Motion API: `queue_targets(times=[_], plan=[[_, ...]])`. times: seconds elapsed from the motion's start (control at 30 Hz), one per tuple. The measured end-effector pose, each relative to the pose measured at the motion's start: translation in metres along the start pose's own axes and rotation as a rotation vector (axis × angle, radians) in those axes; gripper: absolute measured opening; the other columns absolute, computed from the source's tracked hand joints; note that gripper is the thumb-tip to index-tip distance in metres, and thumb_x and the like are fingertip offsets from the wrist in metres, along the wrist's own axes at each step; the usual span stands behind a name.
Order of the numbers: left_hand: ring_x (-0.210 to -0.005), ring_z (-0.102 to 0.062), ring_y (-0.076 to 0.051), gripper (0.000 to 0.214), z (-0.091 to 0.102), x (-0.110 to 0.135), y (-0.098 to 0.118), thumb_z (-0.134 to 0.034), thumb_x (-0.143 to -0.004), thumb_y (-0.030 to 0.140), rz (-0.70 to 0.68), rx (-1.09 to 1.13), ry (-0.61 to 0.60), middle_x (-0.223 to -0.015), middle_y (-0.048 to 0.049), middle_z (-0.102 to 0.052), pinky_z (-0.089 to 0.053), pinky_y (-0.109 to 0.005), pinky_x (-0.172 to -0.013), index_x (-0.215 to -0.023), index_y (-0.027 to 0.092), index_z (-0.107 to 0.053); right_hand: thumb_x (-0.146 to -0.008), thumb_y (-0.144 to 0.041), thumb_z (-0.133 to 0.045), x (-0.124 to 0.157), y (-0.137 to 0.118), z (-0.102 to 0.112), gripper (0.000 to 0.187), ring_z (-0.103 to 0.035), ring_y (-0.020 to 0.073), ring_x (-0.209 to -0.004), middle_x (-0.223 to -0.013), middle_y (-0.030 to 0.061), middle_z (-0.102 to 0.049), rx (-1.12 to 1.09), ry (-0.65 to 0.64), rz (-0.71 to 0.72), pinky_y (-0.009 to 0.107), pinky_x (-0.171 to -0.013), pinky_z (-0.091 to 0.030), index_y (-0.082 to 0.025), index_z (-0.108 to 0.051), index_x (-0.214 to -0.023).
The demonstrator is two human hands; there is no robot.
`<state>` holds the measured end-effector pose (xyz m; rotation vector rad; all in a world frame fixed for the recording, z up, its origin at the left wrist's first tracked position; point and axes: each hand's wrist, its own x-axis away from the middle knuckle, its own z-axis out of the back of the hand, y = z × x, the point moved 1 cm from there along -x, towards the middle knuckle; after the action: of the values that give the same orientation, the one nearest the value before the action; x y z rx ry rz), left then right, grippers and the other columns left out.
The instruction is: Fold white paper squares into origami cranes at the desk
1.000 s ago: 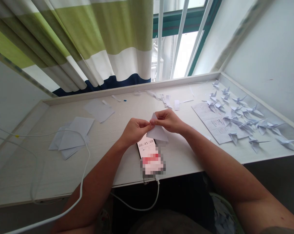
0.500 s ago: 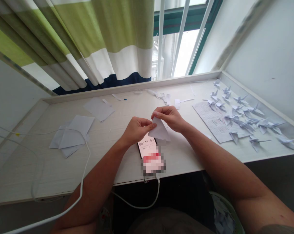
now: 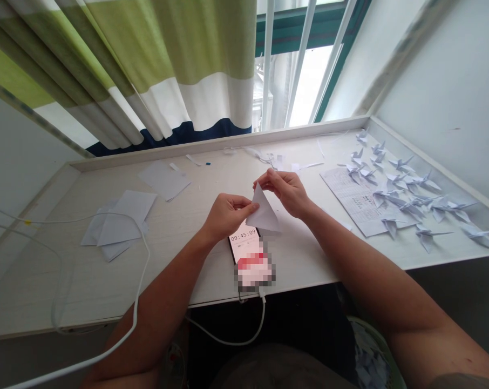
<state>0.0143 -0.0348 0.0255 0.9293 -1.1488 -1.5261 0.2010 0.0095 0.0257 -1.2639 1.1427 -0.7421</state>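
Pinching the folded paper triangle (image 3: 264,213) by its left edge, the left hand (image 3: 228,216) has its thumb flat on the near face and its fingers closed up behind. On my feed the right hand (image 3: 287,189) sits at the triangle's peak, fingers curled and the thumb lifted a little away from them; I cannot tell whether they grip the tip or only touch it. The triangle is held up over the desk (image 3: 301,265), hiding the top end of a smartphone (image 3: 239,251) whose timer reads 00:45:09. To my right I have a spread of origami cranes (image 3: 426,232), several resting on a printed sheet (image 3: 341,197). Off to my left, loose white sheets (image 3: 125,219) overlap, with a white cable (image 3: 147,259) looping past them. A striped curtain (image 3: 212,48) hangs beyond.
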Motion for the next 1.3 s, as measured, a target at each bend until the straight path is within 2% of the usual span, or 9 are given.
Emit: queue_targets(times=[0.13,0.37,0.5,0.67,0.9,1.07,1.2,1.3], plan=[[-0.062,-0.069,-0.019,0.026,-0.001,0.001,0.002,-0.080,-0.081,0.043,-0.007,-0.029,0.043,-0.074,-0.0071,-0.079,-0.050,-0.028,-0.056,-0.078,0.017,-0.083,-0.086,-0.052,-0.080,0.002,0.000,0.002,0.033,-0.066,0.0178,-0.082,-0.085,0.0048,-0.075,0.124,-0.024,0.052,0.033,-0.076,-0.054,-0.019,-0.077,-0.083],[-0.062,-0.071,-0.018,0.022,-0.001,0.003,0.005,-0.074,-0.087,0.037,-0.078,-0.143,0.088,-0.075,-0.0051,-0.080,-0.054,-0.027,-0.057,-0.079,0.018,-0.082,-0.081,-0.042,-0.087,0.003,0.004,-0.001,0.024,-0.068,0.0170,-0.079,-0.083,0.0027,-0.075,0.092,0.023,0.156,0.034,-0.075,-0.057,-0.021,-0.077,-0.083],[-0.062,-0.071,-0.017,0.022,-0.001,0.002,0.003,-0.074,-0.087,0.037,-0.106,-0.150,0.087,-0.076,-0.0053,-0.080,-0.056,-0.027,-0.059,-0.080,0.018,-0.082,-0.083,-0.040,-0.086,0.002,0.003,-0.002,0.019,-0.068,0.0170,-0.078,-0.082,0.0021,-0.075,0.114,0.035,0.197,0.035,-0.076,-0.057,-0.022,-0.078,-0.081],[-0.079,-0.077,-0.022,0.028,-0.002,0.001,0.000,-0.078,-0.085,0.042,-0.105,0.003,0.108,-0.092,-0.0089,-0.083,-0.060,-0.029,-0.064,-0.099,0.018,-0.084,-0.086,-0.041,-0.083,0.003,0.000,-0.001,0.018,-0.068,0.0177,-0.081,-0.084,0.0024,-0.077,0.095,0.009,0.167,0.035,-0.076,-0.056,-0.023,-0.080,-0.084],[-0.082,-0.078,-0.023,0.029,-0.002,0.001,-0.004,-0.083,-0.083,0.045,-0.080,0.075,0.107,-0.095,-0.0099,-0.084,-0.060,-0.031,-0.070,-0.095,0.018,-0.086,-0.083,-0.048,-0.084,0.002,0.001,-0.001,0.029,-0.069,0.0171,-0.081,-0.083,0.0032,-0.076,-0.007,-0.030,0.060,0.033,-0.075,-0.057,-0.020,-0.077,-0.084],[-0.075,-0.076,-0.023,0.033,-0.003,0.000,-0.006,-0.088,-0.076,0.047,0.003,0.169,0.134,-0.089,-0.0103,-0.083,-0.059,-0.032,-0.065,-0.092,0.017,-0.086,-0.086,-0.052,-0.080,0.002,0.004,0.000,0.032,-0.068,0.0166,-0.080,-0.085,0.0036,-0.076,0.085,-0.015,0.047,0.032,-0.074,-0.056,-0.020,-0.079,-0.088],[-0.070,-0.074,-0.020,0.037,-0.003,-0.002,-0.006,-0.093,-0.069,0.047,0.057,0.239,0.094,-0.086,-0.0098,-0.083,-0.057,-0.031,-0.064,-0.089,0.017,-0.085,-0.085,-0.047,-0.082,0.002,0.003,-0.001,0.027,-0.066,0.0162,-0.078,-0.081,0.0026,-0.075,0.138,-0.011,0.068,0.032,-0.073,-0.054,-0.020,-0.078,-0.084],[-0.071,-0.073,-0.019,0.038,-0.002,-0.003,-0.006,-0.089,-0.073,0.050,0.077,0.256,0.030,-0.088,-0.0095,-0.083,-0.056,-0.031,-0.066,-0.092,0.017,-0.084,-0.087,-0.046,-0.080,0.002,0.000,-0.001,0.026,-0.066,0.0160,-0.078,-0.082,0.0024,-0.075,0.092,-0.039,0.053,0.032,-0.075,-0.054,-0.021,-0.078,-0.083]])
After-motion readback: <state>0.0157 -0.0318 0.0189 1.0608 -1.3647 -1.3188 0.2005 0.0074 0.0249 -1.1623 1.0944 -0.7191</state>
